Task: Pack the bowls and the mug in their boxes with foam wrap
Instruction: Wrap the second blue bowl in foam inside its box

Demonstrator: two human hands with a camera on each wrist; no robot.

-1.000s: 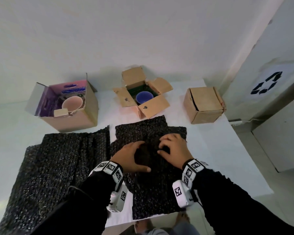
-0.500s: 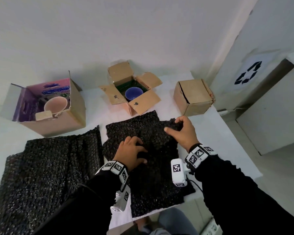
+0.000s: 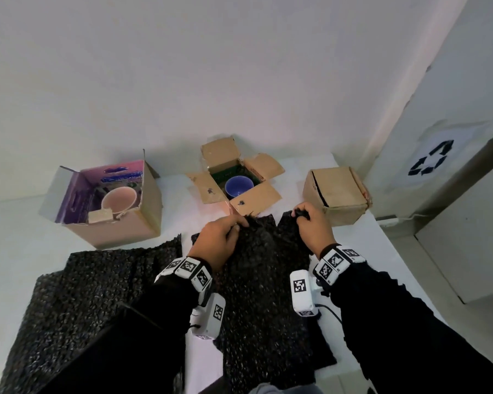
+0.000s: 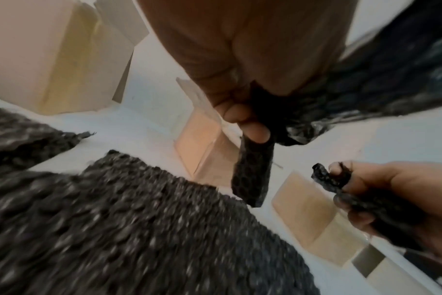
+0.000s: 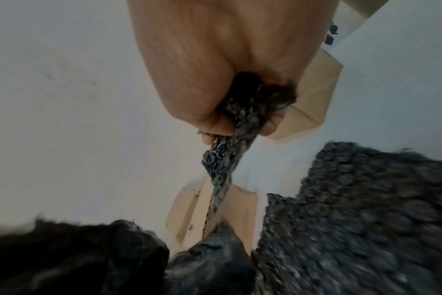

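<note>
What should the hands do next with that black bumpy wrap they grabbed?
Probably lift the foam wrap clear. The left hand and right hand each pinch a far corner, while the blue bowl sits unwrapped in the open box just beyond.

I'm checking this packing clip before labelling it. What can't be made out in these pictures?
- Closed brown box: head view, contents hidden by its shut flaps.
- Foam sheet's middle: whether anything lies under it is hidden by the foam.
- Left hand and right hand fingertips: head view, hidden behind knuckles.
- Pink mug's handle: hidden by box wall.
- Both wrist views: motion-blurred.
</note>
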